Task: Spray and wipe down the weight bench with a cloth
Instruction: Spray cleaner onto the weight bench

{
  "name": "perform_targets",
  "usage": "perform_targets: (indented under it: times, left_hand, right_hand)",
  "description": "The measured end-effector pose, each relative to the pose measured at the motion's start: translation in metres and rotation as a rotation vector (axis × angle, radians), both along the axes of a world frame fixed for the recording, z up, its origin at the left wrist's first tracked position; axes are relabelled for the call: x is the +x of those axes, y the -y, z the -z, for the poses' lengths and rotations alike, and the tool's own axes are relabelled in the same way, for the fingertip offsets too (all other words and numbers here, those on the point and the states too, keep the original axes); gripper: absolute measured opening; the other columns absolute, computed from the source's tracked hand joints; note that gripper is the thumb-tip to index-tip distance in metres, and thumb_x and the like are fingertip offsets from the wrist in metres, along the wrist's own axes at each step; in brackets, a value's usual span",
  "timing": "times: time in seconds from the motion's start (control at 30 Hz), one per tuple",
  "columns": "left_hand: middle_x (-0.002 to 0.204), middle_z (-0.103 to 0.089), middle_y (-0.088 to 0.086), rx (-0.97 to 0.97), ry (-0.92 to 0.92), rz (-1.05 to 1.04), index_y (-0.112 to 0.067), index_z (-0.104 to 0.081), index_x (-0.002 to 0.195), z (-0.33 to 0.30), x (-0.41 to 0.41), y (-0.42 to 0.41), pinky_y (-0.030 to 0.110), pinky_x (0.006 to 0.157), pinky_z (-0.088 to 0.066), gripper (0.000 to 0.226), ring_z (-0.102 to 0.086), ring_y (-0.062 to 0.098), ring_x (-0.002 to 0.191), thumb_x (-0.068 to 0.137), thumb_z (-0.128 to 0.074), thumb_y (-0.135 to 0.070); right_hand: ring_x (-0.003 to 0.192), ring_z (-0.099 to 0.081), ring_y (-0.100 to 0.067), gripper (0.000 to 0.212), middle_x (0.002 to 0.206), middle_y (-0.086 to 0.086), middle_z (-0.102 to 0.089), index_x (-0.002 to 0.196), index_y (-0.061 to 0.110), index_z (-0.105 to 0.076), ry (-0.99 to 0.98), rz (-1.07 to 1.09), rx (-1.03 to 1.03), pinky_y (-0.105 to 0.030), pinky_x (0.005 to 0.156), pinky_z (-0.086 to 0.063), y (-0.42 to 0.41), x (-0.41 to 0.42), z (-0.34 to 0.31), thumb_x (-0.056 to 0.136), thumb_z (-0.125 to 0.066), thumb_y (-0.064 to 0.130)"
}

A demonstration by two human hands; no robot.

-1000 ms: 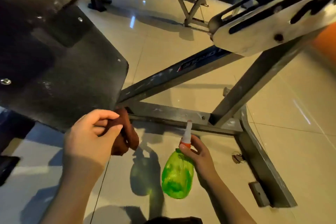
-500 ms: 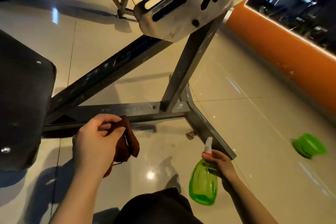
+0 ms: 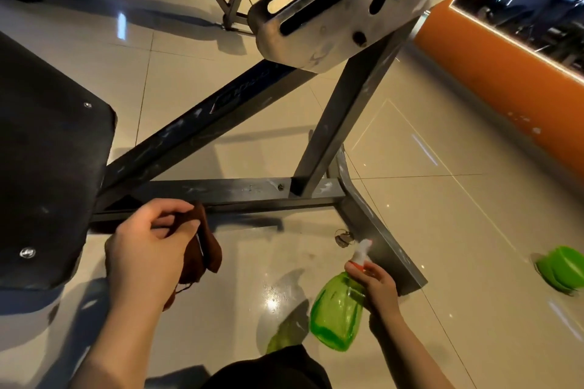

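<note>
Gripping a brown cloth [image 3: 202,249], the left hand [image 3: 148,249] hovers at seven o'clock, seemingly just short of the bench frame [image 3: 221,196]. At five o'clock, the right hand [image 3: 377,286] clutches a green spray bottle [image 3: 335,313], nozzle toward the frame's foot.

- Left hand [image 3: 148,249] and right hand [image 3: 377,284]: bare, no gloves or rings.
- Both forearms bare, sleeveless.
- Dark garment [image 3: 268,368] at the bottom edge, possibly black trousers.
</note>
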State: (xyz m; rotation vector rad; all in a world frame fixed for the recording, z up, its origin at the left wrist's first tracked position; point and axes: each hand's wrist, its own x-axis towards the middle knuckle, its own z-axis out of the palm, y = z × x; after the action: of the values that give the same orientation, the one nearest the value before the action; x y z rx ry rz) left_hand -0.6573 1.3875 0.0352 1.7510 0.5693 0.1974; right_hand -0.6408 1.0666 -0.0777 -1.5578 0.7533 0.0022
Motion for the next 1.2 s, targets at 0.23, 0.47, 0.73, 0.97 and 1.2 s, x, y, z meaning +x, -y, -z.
perform_targets:
  times: [0.23,0.47,0.73,0.97,1.2]
  left_hand:
    - [0.094,-0.058,-0.007,-0.136,0.059,-0.095,-0.025,-0.066,0.096,-0.003,-0.001,0.000,0.019,0.060,-0.038,0.022,-0.055,0.013,0.091,0.084,-0.070,-0.007]
    - [0.088,-0.062,-0.006,-0.291,0.008,-0.369,-0.026,-0.068,0.082,-0.100,-0.069,-0.022,0.012,0.061,-0.046,0.030,-0.063,0.016,0.085,0.079,-0.072,0.004]
    - [0.087,-0.071,0.003,-0.213,-0.064,-0.536,-0.030,-0.067,0.079,-0.278,-0.155,-0.056,0.037,0.078,-0.055,0.036,-0.068,0.025,0.085,0.078,-0.073,0.005]
    - [0.089,-0.071,-0.001,-0.230,-0.041,-0.387,-0.028,-0.067,0.082,-0.461,-0.171,-0.047,0.019,0.069,-0.051,0.027,-0.066,0.019,0.086,0.081,-0.073,-0.001]
    - [0.093,-0.068,-0.008,-0.216,0.033,-0.085,-0.032,-0.064,0.088,-0.551,-0.114,0.016,0.034,0.082,-0.054,0.027,-0.064,0.011,0.091,0.085,-0.069,-0.005]
  right_hand:
    - [0.092,-0.069,-0.012,0.051,0.113,0.001,-0.066,0.116,0.023,-0.059,0.191,-0.549,-0.098,-0.024,0.073,-0.055,-0.082,0.026,-0.041,0.074,-0.079,0.003]
    - [0.097,-0.068,-0.012,0.063,0.120,0.010,-0.061,0.123,0.030,-0.054,0.104,-0.995,-0.154,-0.029,0.084,-0.057,-0.191,0.008,-0.170,0.068,-0.085,0.024]
    - [0.101,-0.066,-0.019,0.059,0.118,0.018,-0.059,0.114,0.043,-0.052,0.063,-1.148,-0.048,-0.036,0.088,-0.056,-0.242,-0.063,-0.379,0.075,-0.082,0.011]
    - [0.107,-0.063,-0.018,0.072,0.128,0.012,-0.056,0.128,0.036,-0.049,0.103,-0.975,-0.080,-0.029,0.080,-0.056,-0.200,-0.086,-0.585,0.065,-0.084,0.036]
    - [0.104,-0.064,-0.013,0.059,0.116,0.011,-0.064,0.117,0.042,-0.054,0.242,-0.819,-0.176,-0.031,0.085,-0.057,-0.108,-0.075,-0.696,0.064,-0.080,0.039]
